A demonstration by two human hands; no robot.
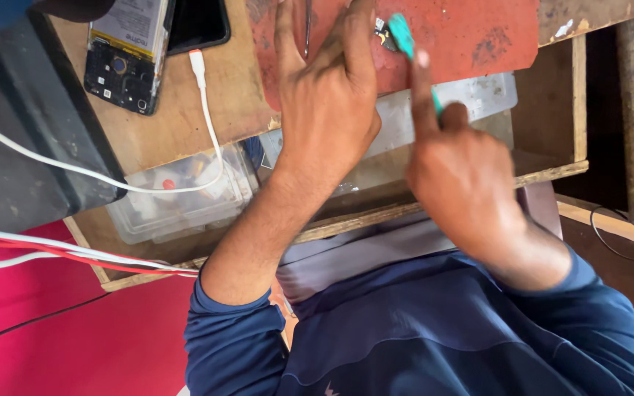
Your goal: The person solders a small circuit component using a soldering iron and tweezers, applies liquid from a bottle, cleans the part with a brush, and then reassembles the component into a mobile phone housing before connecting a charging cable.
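Head view: right hand [464,176] fingers [421,88] gripping a teal-handled tool [403,37], long axis slanting up-left, tip pointing at a small dark part [383,33] on the red mat [471,33]. Left hand [328,95] fingers [359,37] lying flat, spread, pressing down beside that part, gripping nothing. Opened phone [122,55] and white cable [207,110] lying further left on the table [177,125].

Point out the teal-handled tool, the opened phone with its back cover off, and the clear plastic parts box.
teal-handled tool [401,33], head view: on the teal handle above the right hand's forefinger.
opened phone [128,51], head view: on its exposed back, mid body.
clear plastic parts box [177,202], head view: on the lid's middle.
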